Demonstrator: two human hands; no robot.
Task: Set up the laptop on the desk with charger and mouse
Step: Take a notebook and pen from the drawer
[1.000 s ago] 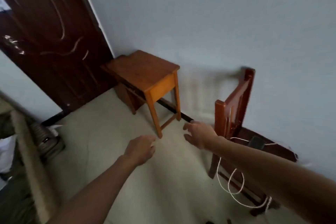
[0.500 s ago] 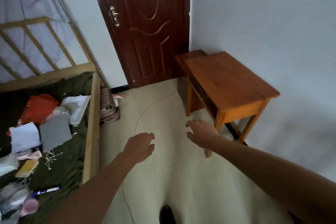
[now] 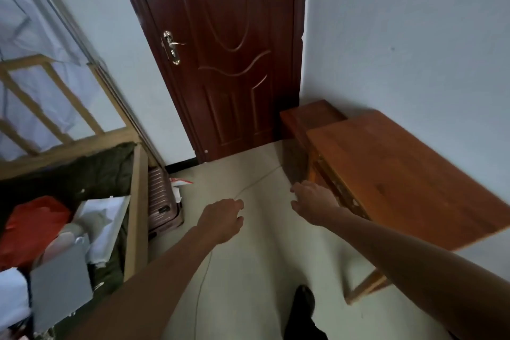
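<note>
Wooden desk (image 3: 400, 174) just beside the empty right hand (image 3: 313, 203).

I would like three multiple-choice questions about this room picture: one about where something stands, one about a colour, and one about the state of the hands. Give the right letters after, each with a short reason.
1. Where does the wooden desk stand?
A. against the right wall
B. in front of the bed
C. in the middle of the floor

2. What colour is the door?
A. white
B. dark reddish brown
C. green

3. What do the left hand and the right hand hold?
A. a laptop
B. a mouse
C. nothing

Answers:
1. A, since its long edge runs along the pale wall on the right, near the corner by the door.
2. B, since its panels are dark reddish brown, with a metal handle on its left side.
3. C, since both hands are bare and empty above the floor, and the desk top carries nothing.
</note>
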